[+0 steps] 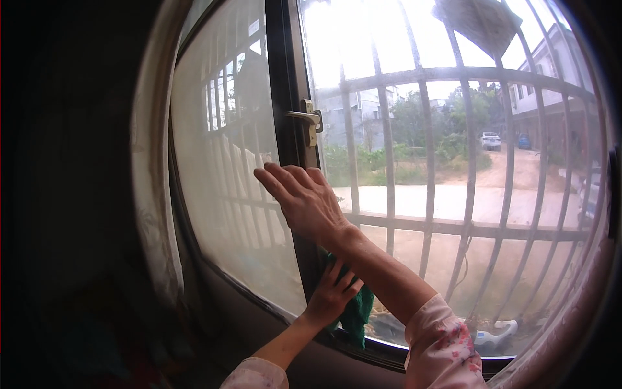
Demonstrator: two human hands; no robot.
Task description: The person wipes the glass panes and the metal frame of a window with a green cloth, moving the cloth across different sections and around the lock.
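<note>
My right hand (303, 199) is stretched up across the dark window frame (286, 63), just below the latch handle (307, 117). Its back faces me with the fingers spread a little, and its palm is hidden. Lower down and partly behind my right forearm, my left hand (333, 294) grips a green cloth (358, 316) by the upright frame. The cloth hangs towards the bottom rail. Left of the upright is a hazy glass pane (228, 194) with reflections of bars; the pane on the right (374, 175) gives a view outdoors.
Metal security bars (430, 160) stand outside the glass. A pale curtain (153, 160) hangs at the left. Near the lower right lies a white plastic object (498, 334). Beyond the bars are plants, buildings, a white car (491, 141) and a blue vehicle (524, 141).
</note>
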